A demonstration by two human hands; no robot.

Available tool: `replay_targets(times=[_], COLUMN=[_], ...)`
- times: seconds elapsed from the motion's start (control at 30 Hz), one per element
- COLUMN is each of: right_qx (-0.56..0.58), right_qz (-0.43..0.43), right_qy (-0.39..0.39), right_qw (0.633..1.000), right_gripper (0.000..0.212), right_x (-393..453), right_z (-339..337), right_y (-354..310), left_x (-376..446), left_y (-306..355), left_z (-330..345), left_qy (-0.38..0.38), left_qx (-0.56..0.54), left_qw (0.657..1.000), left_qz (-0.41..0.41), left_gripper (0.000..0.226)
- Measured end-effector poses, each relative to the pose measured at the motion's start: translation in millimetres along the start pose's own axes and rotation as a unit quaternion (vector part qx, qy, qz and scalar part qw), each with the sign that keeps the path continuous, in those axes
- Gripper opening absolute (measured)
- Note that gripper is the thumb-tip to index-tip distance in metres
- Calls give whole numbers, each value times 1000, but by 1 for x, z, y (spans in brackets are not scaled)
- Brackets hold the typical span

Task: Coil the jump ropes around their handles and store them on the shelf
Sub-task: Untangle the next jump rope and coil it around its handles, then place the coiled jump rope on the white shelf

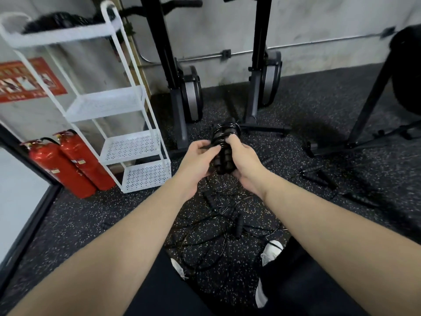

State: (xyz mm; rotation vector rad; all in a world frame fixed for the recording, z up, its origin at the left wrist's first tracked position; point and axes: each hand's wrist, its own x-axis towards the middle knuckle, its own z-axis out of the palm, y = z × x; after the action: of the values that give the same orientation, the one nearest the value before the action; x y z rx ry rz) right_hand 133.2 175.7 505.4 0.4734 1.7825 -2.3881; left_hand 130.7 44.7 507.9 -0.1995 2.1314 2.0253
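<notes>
The floor (307, 106) is dark rubber flecked with pale specks. Behind it runs a grey-white wall (319, 26), scuffed near the bottom, with a thin metal conduit (296, 45) crossing it level. Two black exercise machines (182, 87) stand upright against this wall, side by side. At the far right a black stand leg (369, 101) slants down to the floor. On the left wall hangs a red poster (27, 79); below it two red fire extinguishers (70, 165) lean together. A dark-framed pale panel (16, 197) fills the lower left corner.

Both arms outstretched, left hand (197, 159), right hand (245, 164) gripping
</notes>
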Motion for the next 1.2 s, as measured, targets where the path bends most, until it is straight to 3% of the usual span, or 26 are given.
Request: replay_targets(times=[0.17, 0.5, 0.63, 0.9, 1.2], right_qx=[24, -43, -70, -276, -384], right_qz=[-7, -41, -49, -91, -93], right_qy=[-47, -76, -94, -166, -174], right_qw=[999, 995, 992, 942, 902], right_gripper=[45, 42, 39, 66, 31], right_x=[6, 39, 54, 105, 200], right_z=[43, 139, 178, 257, 310], right_y=[-44, -96, -106, -143, -127], left_x=[4, 21, 36, 92, 202], left_y=[38, 107, 117, 147, 122], left_z=[-29, -109, -141, -215, -292], left_qy=[9, -21, 24, 125, 196], left_qx=[-29, -85, -114, -156, -125], left_qw=[999, 996, 993, 980, 971], left_qz=[-28, -23, -8, 12, -54], left_gripper=[52, 24, 21, 25, 35])
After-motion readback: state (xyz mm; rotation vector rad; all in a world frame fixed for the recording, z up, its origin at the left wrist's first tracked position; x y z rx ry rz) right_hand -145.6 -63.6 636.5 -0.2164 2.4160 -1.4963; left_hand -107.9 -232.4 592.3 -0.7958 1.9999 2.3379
